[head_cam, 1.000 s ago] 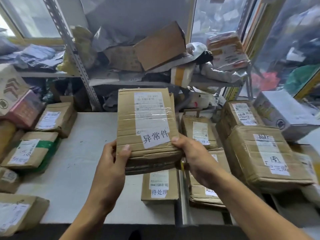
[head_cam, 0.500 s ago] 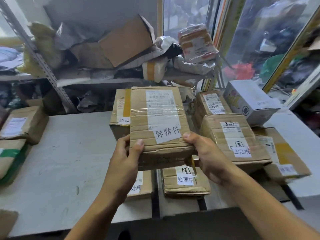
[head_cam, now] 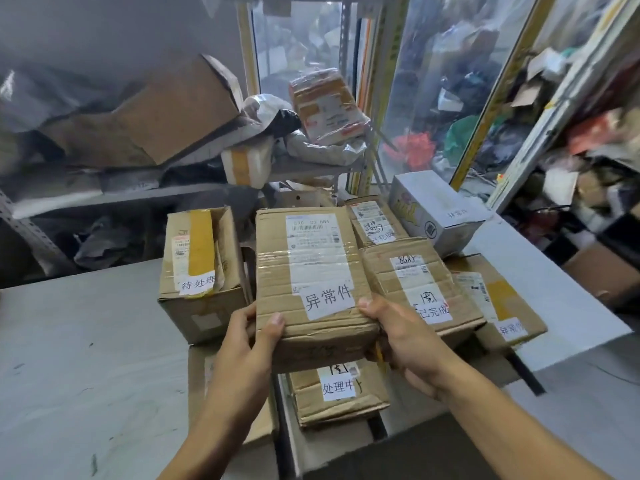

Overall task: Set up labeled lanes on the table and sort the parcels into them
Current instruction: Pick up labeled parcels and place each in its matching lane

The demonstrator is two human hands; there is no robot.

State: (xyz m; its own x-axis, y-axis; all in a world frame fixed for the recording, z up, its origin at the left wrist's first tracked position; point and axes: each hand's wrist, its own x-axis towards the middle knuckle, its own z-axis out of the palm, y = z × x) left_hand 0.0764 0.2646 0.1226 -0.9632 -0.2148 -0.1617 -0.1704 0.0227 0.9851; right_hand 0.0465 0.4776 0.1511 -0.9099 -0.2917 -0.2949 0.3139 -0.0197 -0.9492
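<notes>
Here both hands hold the parcel lengthwise, pointing away.

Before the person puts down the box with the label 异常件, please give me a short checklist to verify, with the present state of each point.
1. Both hands hold the held parcel: left hand and right hand grip its near corners. Ok.
2. Its label reads 异常件. Ok.
3. Matching lane found: the white box and the flat parcel at the right carry 异常件 too. Ok.
4. Free room there: cannot tell.
5. Not the 已完成 parcel beside it. Ok.
6. Lane markings on the table: cannot tell.
</notes>
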